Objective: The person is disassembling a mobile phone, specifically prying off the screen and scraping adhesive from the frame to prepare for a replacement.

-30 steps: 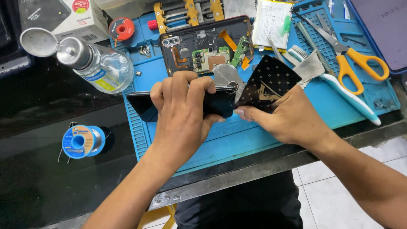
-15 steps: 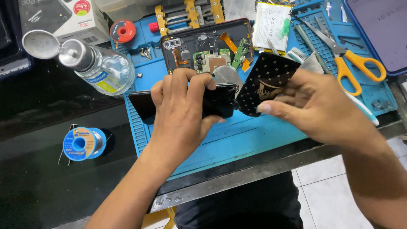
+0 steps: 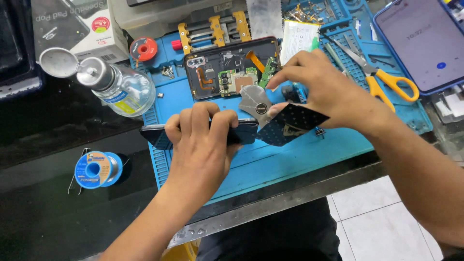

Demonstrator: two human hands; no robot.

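My left hand (image 3: 200, 145) clamps a dark, flat phone panel (image 3: 153, 135) against the blue work mat (image 3: 290, 162), fingers curled over its far edge. My right hand (image 3: 333, 92) pinches a black dotted sheet (image 3: 290, 126) that is still joined to the panel's right end and bends upward. A silvery foil flap (image 3: 255, 102) sticks up between the two hands. Just behind them lies an opened phone (image 3: 227, 72) with its circuit boards and orange flex cable exposed.
A glass bottle with a metal flip cap (image 3: 121, 89) lies at the mat's left. A blue solder spool (image 3: 96, 169) sits on the black bench. Yellow-handled scissors (image 3: 386, 79), a lit phone (image 3: 420, 43), a white battery (image 3: 298, 46) and a red reel (image 3: 143, 49) ring the mat.
My right hand has risen and moved away from me, peeling the dotted sheet further off the panel. My left hand keeps the panel pinned in the same place.
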